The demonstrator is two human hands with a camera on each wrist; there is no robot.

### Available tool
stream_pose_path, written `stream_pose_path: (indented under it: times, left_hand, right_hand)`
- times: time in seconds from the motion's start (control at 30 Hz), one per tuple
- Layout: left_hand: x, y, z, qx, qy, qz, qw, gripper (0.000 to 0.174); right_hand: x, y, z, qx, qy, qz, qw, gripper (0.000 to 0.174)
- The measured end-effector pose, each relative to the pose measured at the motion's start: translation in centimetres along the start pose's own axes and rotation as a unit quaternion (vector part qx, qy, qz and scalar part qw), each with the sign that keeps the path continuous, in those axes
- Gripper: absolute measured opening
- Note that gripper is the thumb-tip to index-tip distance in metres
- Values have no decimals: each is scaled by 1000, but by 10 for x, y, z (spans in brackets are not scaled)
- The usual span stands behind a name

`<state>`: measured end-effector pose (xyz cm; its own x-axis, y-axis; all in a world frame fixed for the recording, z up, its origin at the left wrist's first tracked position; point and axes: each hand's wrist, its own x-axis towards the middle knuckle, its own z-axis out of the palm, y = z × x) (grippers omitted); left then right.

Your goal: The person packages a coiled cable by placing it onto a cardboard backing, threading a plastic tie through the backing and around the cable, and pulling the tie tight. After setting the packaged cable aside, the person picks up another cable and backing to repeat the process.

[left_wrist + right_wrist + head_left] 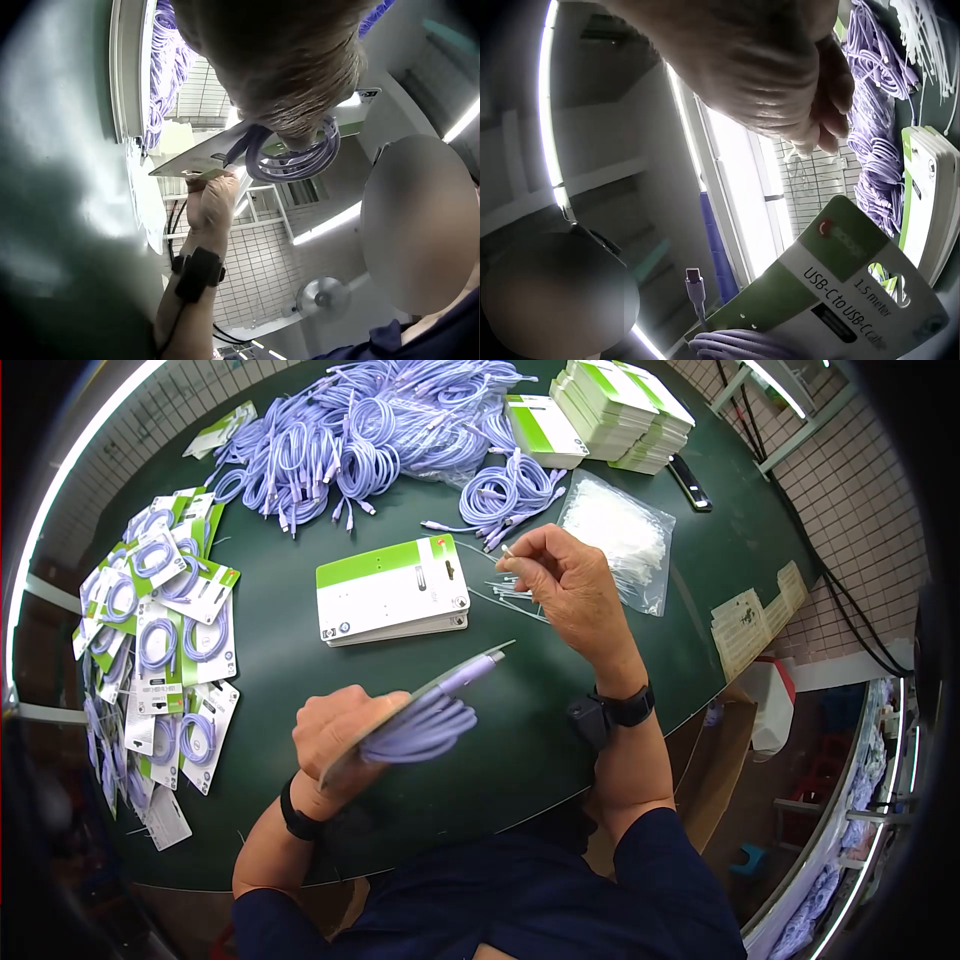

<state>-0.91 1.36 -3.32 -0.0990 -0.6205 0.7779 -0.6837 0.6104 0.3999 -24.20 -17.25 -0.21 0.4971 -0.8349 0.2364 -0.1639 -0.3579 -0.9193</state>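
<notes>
In the head view my left hand (345, 735) grips a card tilted nearly edge-on, with a coiled lilac cable (425, 730) against it. My right hand (575, 595) is raised over loose white ties (512, 592), thumb and index finger pinching a small white tie end (506, 550). The right wrist view shows the held card's (840, 285) green and white printed face, a cable plug (694, 289) beside it and the right hand (780, 82) above. In the left wrist view, the left hand (285, 67) holds the card and coil (292, 161).
A stack of blank-looking cards (390, 590) lies mid-table. Finished-looking carded cables (160, 640) pile at left. Cable bundles (370, 440) lie at the back, beside card stacks (625, 420). A bag of white ties (620, 535) and a black object (690, 482) are at right.
</notes>
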Motion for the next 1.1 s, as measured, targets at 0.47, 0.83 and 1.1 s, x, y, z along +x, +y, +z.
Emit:
stream_pose_path:
  times: [0.47,0.83,1.1]
  left_hand:
    - [12,23,-8,11,-126,114,985,39]
    - [4,24,-4,45,-94,140,985,42]
    - [-11,27,-10,50,-124,148,980,45]
  right_hand:
    - [-9,-15,15,42,-152,-195,968,8]
    - [-21,-27,24,-28,-128,-131,983,9]
    - [-34,-42,35,-2,-65,-99,993,16]
